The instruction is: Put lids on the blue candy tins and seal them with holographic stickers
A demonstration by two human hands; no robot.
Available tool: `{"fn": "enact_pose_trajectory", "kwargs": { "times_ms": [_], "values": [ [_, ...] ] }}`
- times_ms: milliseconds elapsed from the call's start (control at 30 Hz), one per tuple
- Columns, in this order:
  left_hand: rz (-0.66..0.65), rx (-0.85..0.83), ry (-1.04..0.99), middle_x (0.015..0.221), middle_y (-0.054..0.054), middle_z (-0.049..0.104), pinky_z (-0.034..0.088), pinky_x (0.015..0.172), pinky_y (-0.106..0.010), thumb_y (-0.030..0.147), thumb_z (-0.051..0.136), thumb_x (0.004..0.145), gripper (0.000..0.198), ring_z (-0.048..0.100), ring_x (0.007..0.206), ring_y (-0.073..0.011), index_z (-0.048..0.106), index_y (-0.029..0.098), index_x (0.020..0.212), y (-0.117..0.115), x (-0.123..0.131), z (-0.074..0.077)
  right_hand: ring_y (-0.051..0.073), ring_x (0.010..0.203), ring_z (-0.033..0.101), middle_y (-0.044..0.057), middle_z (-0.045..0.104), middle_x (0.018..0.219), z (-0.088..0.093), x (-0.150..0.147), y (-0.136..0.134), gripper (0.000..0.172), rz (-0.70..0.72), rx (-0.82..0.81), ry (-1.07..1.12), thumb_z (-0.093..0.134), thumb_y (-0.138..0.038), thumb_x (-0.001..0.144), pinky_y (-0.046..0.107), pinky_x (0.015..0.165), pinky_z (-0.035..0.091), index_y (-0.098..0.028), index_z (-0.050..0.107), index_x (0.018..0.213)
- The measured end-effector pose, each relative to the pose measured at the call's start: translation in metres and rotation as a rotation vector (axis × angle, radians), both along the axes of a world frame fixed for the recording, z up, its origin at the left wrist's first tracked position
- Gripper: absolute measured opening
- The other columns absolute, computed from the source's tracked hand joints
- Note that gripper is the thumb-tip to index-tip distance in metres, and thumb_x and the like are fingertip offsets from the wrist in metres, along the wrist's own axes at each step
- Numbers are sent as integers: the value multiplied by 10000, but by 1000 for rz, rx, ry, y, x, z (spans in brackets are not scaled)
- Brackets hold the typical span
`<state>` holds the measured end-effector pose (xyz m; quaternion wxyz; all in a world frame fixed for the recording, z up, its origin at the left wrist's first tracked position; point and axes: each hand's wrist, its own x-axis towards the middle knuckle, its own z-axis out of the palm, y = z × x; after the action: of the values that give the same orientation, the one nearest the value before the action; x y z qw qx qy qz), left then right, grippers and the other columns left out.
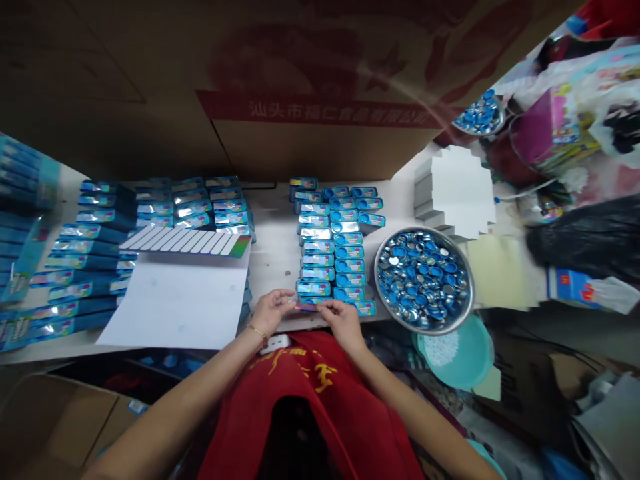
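Observation:
Between my left hand (271,312) and my right hand (343,321) is a small colourful strip (306,307), pinched at each end by closed fingers. It lies at the near end of two columns of small blue boxes (313,289), close to the table's front edge. Several of these boxes in the right column show round blue recesses on top. To the left, a large white sheet (185,300) carries a row of white strips with a green and orange one (240,246) at its right end. A metal bowl (424,280) of blue and silver round caps stands right of the boxes.
More blue boxes (90,250) stand in rows at the left. A large cardboard carton (310,150) closes off the back. White card pieces (463,190), yellowish sheets (500,270) and a turquoise basin (470,353) are at the right.

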<state>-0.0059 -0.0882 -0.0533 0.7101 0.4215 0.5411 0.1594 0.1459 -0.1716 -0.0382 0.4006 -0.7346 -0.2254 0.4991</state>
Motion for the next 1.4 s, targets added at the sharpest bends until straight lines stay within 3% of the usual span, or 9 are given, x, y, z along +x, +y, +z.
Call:
{"fn": "enact_pose_trajectory", "kwargs": {
  "times_ms": [300,467,567,700,800,933,1033,1167,1400],
  "values": [
    [32,72,75,532,39,587,429,554,-240,258,631,580,303,560,528,-119,524,151,842,-10,11,-13,141,609,550,30,627,702,-10,4,-1,190,308,61,-614,476,-285,769,249,590,410,-192,641,750],
    [35,116,49,525,45,572,436,527,-237,254,617,592,255,554,499,-118,499,171,802,-17,14,-32,159,659,537,50,609,776,-7,0,-2,216,450,-29,-908,439,-268,813,256,577,378,-170,573,951],
    [-19,118,106,534,41,563,426,491,-232,252,604,605,239,551,478,-121,492,171,800,-20,10,-43,178,735,506,69,584,818,-3,1,-11,252,670,42,-1060,399,-227,838,279,627,358,-192,555,1033],
    [-188,385,339,695,-24,602,454,574,-278,295,509,704,211,581,581,-146,524,161,867,-12,0,-29,198,777,478,85,560,887,2,10,-20,386,909,132,-1104,420,-184,812,317,663,351,-223,463,1193],
    [-398,802,410,1074,-127,552,422,808,-362,388,471,744,438,539,964,-220,464,155,1114,-2,1,-3,210,927,466,99,527,1048,6,19,-10,373,786,187,-1080,389,-228,837,343,764,358,-212,449,1205],
    [-828,1172,467,1386,-167,225,162,1016,-473,532,582,606,891,115,1284,-309,247,111,1315,-1,26,7,253,1235,220,143,293,1343,3,21,34,556,649,233,-1127,379,-385,840,441,963,220,-117,269,1314],
    [-951,1220,574,1409,-159,152,68,1029,-491,540,520,657,862,30,1295,-305,215,102,1333,-5,46,-7,268,1283,95,162,200,1387,-10,16,67,664,668,186,-1123,379,-454,817,472,1003,129,-56,220,1324],
    [-1022,1226,631,1420,-144,102,89,1034,-448,474,457,722,787,34,1294,-303,167,93,1346,-7,53,-25,264,1294,35,162,163,1398,-25,11,82,735,660,139,-1081,402,-499,783,462,1019,99,-35,218,1323],
    [-1053,1263,716,1392,-171,195,115,1038,-414,482,481,706,791,92,1290,-298,231,58,1325,3,16,-23,227,1300,-1,122,108,1416,-25,-21,90,743,639,188,-960,431,-483,768,424,1044,65,-70,193,1338]
  ]
}}
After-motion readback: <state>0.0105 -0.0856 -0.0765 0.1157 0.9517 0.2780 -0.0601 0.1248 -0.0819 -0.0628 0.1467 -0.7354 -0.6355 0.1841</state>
